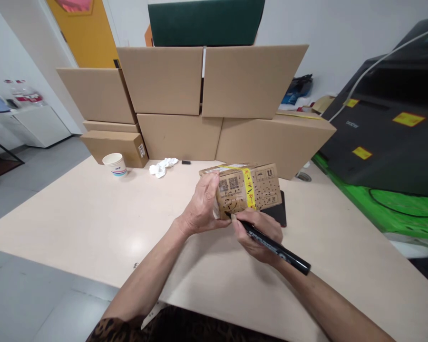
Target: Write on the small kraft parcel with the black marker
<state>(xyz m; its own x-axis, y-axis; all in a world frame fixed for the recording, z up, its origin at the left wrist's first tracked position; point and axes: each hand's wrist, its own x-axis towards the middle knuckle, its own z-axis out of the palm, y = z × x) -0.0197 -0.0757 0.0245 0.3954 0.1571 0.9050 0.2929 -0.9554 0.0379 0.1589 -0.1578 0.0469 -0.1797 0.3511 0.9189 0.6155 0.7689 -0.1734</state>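
My left hand point(204, 205) grips the left end of a small cardboard box point(266, 193), thumb on the upper edge and fingers beneath. The box is tilted, its marked side facing me. It carries a strip of yellow tape point(248, 186), printed codes and symbols, and many small black marks. In my right hand point(258, 232) is a black marker pen point(276, 248), held like a pencil. Its tip meets the lower left part of the box's face. Behind and under the box's right end, a dark flat object point(281, 213) lies on the table, partly hidden.
Large cardboard boxes point(180, 137) stand stacked along the table's back. A paper cup point(114, 165), crumpled white tissue point(163, 167) and a small black cap point(186, 162) sit before them. A tape roll point(303, 176) is at the back right, near a large black machine point(388, 128).
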